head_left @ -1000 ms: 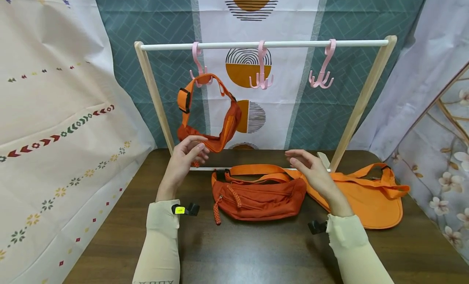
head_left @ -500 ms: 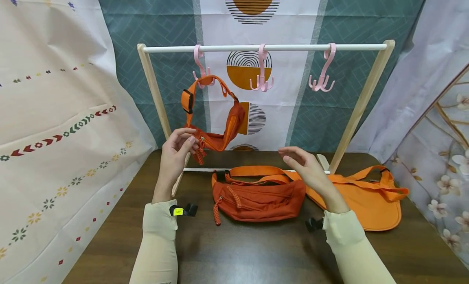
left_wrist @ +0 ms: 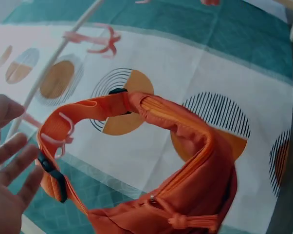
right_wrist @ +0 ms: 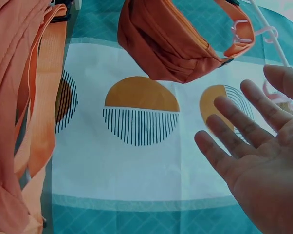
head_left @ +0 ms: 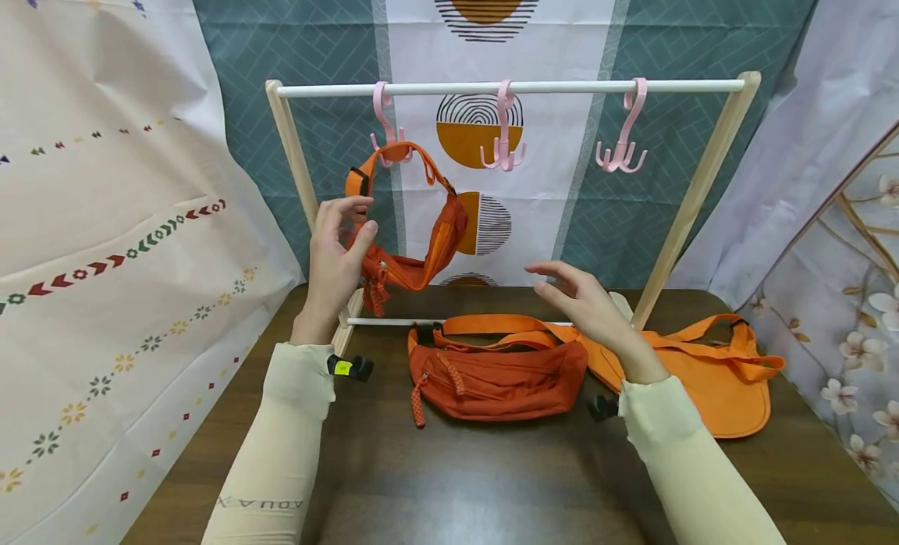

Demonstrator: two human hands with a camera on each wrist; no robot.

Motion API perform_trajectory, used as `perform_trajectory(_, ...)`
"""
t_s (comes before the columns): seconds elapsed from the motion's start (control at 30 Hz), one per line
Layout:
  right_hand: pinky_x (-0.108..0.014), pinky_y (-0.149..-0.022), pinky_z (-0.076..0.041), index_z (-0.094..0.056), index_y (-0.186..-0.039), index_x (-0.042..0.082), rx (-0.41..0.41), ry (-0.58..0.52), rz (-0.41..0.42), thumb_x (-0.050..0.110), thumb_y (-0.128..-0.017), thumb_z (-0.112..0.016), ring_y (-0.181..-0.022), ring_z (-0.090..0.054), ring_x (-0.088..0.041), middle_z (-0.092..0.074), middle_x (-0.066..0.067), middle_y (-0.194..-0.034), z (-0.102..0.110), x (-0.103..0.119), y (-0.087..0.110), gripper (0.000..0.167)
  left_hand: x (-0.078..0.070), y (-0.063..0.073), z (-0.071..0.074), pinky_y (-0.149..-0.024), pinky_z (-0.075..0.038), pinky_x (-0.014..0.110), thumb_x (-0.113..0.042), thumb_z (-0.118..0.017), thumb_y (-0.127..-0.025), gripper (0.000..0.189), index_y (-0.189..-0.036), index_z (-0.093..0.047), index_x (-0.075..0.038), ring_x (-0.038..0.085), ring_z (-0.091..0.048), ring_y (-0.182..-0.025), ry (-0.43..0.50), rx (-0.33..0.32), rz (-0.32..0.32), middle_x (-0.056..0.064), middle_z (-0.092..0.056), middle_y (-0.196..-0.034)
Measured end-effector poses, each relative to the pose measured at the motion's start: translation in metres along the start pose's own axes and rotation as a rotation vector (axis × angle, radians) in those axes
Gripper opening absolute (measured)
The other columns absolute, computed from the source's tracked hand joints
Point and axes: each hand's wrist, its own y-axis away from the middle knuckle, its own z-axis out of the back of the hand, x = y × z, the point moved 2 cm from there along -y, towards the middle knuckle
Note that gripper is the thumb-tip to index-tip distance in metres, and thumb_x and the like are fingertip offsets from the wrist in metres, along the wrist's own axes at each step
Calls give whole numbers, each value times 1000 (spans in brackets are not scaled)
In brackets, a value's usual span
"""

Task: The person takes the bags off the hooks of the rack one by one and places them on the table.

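A rust-orange waist bag (head_left: 444, 240) hangs by its orange strap from the left pink hook (head_left: 384, 115), its body sagging below. My left hand (head_left: 335, 260) is raised at the strap's left side near the black buckle (left_wrist: 51, 173), fingers loosely spread and holding nothing; whether a fingertip touches the strap I cannot tell. Lower right, my right hand (head_left: 593, 307) hovers in the air with relaxed fingers and an empty palm, as the right wrist view confirms. Below and between the hands, a second rust-orange waist bag (head_left: 509, 381) lies on the wooden table (head_left: 449, 482).
A white rail (head_left: 435, 88) on wooden legs carries the middle hook (head_left: 503, 131) and the right hook (head_left: 623, 131), both bare. On the table's right lies a flat bright-orange bag (head_left: 719, 393) with straps. Patterned cloth (head_left: 309, 30) hangs behind the rack.
My left hand has risen from the hanging bag's lower part to its strap. The right hand has shifted slightly left and up. The hanging bag has swung and turned a little.
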Motion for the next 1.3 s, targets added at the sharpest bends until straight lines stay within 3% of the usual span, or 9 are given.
perform_trajectory(0.13, -61, -112, -40, -54, -149, 10, 12, -10, 31, 22, -110, -56, -136, -54, -36, -51, -12, -154, 2, 4, -11, 41, -6, -25, -1, -93, -42, 44, -12, -64, -102, 34, -136, -63, -6, 29, -53, -114, -84, -33, -100, 19, -56, -128)
perform_trajectory(0.43, -62, -117, -33, -54, -150, 9, 39, 44, 57, 20, -109, -56, -143, -46, -34, -49, -12, -156, 6, 29, -36, 42, -23, -76, 2, -112, -37, 34, -12, -59, -103, 38, -141, -58, -6, 22, -50, -125, -259, -36, -190, 16, -54, -131)
perform_trajectory(0.57, -60, -120, -29, -53, -151, 9, 50, 46, 68, 24, -110, -56, -146, -42, -30, -47, -10, -158, 6, 37, -46, 44, -22, -88, 2, -114, -35, 31, -15, -58, -104, 38, -141, -58, -6, 23, -50, -126, -347, -14, -223, 17, -54, -132)
perform_trajectory(0.93, -56, -121, -30, -49, -154, 10, 73, 81, 98, 24, -108, -58, -150, -36, -32, -43, -10, -161, 0, 60, -82, 49, -22, -117, 3, -113, -33, 45, -25, -57, -107, 41, -145, -55, -9, 32, -46, -133, -602, 47, -363, 15, -52, -142)
perform_trajectory(1.07, -55, -122, -30, -48, -155, 10, 83, 116, 108, 25, -108, -59, -150, -37, -30, -44, -10, -161, -2, 67, -93, 50, -22, -127, 2, -119, -27, 43, -30, -53, -109, 43, -147, -53, -11, 31, -44, -137, -658, 103, -373, 14, -51, -144)
perform_trajectory(1.3, -49, -123, -30, -48, -155, 10, 87, 162, 133, 29, -108, -59, -148, -40, -25, -47, -7, -158, -5, 75, -107, 51, -18, -137, -2, -121, -24, 43, -31, -52, -109, 44, -148, -52, -10, 31, -42, -140, -709, 142, -375, 14, -50, -147)
